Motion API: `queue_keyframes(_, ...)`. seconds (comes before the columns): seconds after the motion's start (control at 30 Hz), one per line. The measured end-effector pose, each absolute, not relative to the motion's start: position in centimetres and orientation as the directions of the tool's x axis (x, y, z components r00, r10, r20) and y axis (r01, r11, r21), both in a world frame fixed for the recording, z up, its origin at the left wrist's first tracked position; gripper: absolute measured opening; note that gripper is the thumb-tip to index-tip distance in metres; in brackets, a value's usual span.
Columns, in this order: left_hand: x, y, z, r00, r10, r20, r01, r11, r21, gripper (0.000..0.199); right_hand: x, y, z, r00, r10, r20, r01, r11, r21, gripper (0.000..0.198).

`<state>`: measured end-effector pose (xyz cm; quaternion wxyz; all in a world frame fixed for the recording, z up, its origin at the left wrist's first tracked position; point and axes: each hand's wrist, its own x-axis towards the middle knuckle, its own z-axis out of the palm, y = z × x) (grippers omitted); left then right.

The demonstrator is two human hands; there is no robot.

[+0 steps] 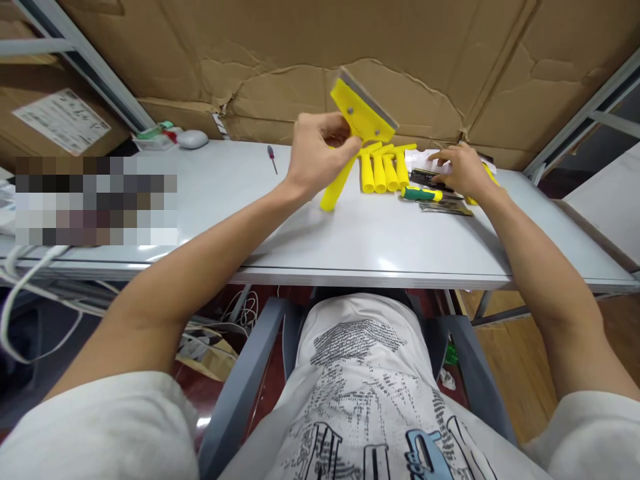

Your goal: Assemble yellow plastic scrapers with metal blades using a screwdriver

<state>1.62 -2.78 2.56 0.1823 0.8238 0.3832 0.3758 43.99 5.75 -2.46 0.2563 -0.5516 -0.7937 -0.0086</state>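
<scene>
My left hand point(323, 147) is closed around a yellow scraper point(364, 112), held up off the table with its metal blade edge at the top and its handle slanting down. Several yellow handles point(385, 172) lie side by side just right of it. My right hand point(466, 168) reaches over the small pile at the right, its fingers bent above a black packet point(425, 178) and some white paper point(417, 160). Whether those fingers grip anything cannot be made out. Nearer to me lie a green and yellow screwdriver handle point(421, 194) and thin metal blades point(445, 209).
A small screwdriver point(272, 159) lies on the white table point(225, 200) left of centre. Farther left are a grey computer mouse point(193, 139) and a plastic box point(156, 138). Cardboard point(280, 87) walls the back, and metal posts stand on both sides.
</scene>
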Motion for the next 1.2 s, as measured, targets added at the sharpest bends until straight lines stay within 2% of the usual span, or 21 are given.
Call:
queue_keyframes(0.1, 1.4, -1.8, 2.7, 0.209, 0.797, 0.567, 0.444, -0.594, 0.671, 0.076, 43.5, 4.6, -1.5, -0.149, 0.836, 0.529, 0.778, 0.429, -0.458, 0.072)
queue_keyframes(0.2, 0.9, -0.6, 2.4, 0.166, 0.863, 0.478, 0.408, -0.501, 0.763, 0.092, 41.9, 3.1, -0.6, -0.025, 0.819, 0.574, 0.524, 0.500, -0.689, 0.081)
queue_keyframes(0.27, 0.6, 0.0, 2.3, 0.122, 0.902, 0.415, 0.361, -0.429, 0.828, 0.088, 40.3, 2.1, -0.3, 0.042, 0.839, 0.542, 0.374, 0.490, -0.787, 0.081)
queue_keyframes(0.37, 0.1, 0.5, 2.1, 0.076, 0.934, 0.350, 0.299, -0.356, 0.885, 0.078, 37.8, 0.4, -0.3, 0.038, 0.891, 0.452, 0.265, 0.427, -0.865, 0.083)
queue_keyframes(0.5, -0.1, 0.8, 2.2, 0.051, 0.945, 0.324, 0.339, -0.322, 0.884, 0.099, 35.5, -1.9, -0.2, -0.062, 0.934, 0.351, 0.230, 0.356, -0.906, 0.095)
queue_keyframes(0.63, 0.0, 1.1, 2.1, 0.119, 0.910, 0.396, 0.446, -0.406, 0.798, 0.122, 34.5, -3.3, 0.2, -0.117, 0.939, 0.324, 0.275, 0.344, -0.898, 0.092)
queue_keyframes(0.7, 0.1, 1.2, 2.0, 0.119, 0.904, 0.411, 0.440, -0.420, 0.794, 0.127, 34.2, -3.5, 0.3, -0.135, 0.939, 0.316, 0.306, 0.343, -0.888, 0.093)
queue_keyframes(0.87, 0.4, 0.9, 2.0, -0.042, 0.908, 0.417, 0.305, -0.385, 0.871, 0.112, 34.1, -3.3, -0.1, -0.183, 0.932, 0.313, 0.338, 0.359, -0.870, 0.096)
queue_keyframes(1.03, 1.0, -0.2, 2.4, 0.068, 0.895, 0.440, 0.362, -0.434, 0.825, 0.113, 33.5, -2.9, -1.0, -0.145, 0.922, 0.358, 0.289, 0.385, -0.876, 0.107)
queue_keyframes(1.2, 1.4, -1.1, 2.4, 0.033, 0.906, 0.421, 0.323, -0.408, 0.854, 0.110, 32.6, -2.7, -1.7, -0.145, 0.920, 0.363, 0.227, 0.388, -0.893, 0.086)
